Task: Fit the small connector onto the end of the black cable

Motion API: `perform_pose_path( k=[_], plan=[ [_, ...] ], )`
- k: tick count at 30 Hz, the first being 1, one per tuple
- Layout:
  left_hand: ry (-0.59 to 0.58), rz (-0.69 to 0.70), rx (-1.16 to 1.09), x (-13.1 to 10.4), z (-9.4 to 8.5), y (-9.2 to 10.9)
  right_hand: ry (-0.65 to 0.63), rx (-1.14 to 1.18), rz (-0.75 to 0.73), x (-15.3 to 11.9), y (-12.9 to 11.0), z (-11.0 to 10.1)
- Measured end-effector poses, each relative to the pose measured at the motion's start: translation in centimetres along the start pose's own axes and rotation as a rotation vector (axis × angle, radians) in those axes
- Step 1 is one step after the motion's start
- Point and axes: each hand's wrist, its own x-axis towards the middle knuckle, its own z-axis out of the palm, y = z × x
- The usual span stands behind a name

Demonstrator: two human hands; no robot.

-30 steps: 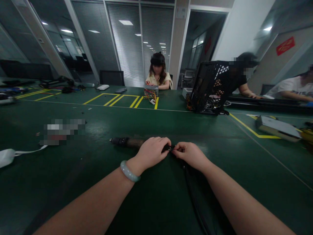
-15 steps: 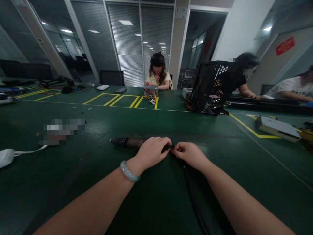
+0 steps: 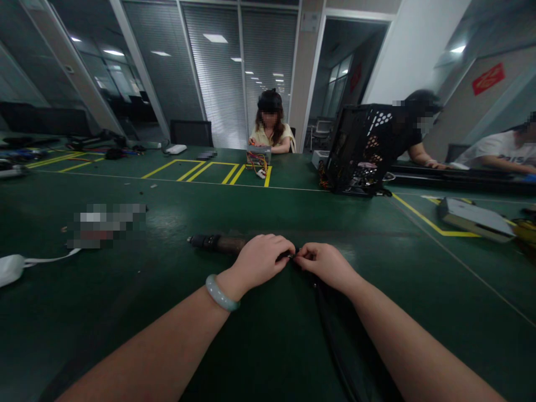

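A dark, pen-shaped electric screwdriver lies on the green table, its metal tip pointing left. My left hand, with a pale bangle on the wrist, is wrapped over the tool's right end. Close beside it, my right hand pinches at the tool's rear, where a black cable starts. Small shiny parts show between the fingertips, too small to make out. From there the cable runs down toward the near edge of the view.
An open black computer case and a grey metal box are at the right. A white adapter with a cord lies left. A power supply with coloured wires stands before a seated person; two more people are at the right.
My left fingertips have shifted very slightly right, closer to my right fingers. The tool and cable look unmoved.
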Motion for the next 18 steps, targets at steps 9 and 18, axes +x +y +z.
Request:
perform_pose_path(
  k=[9,18],
  plan=[
    [0.017,-0.021,-0.004,-0.17,0.31,-0.13,-0.002,0.01,-0.001,0.01,0.13,0.05],
    [0.023,-0.011,0.01,-0.12,0.19,-0.07,-0.005,0.008,-0.003,0.02,-0.11,0.02]
  ],
)
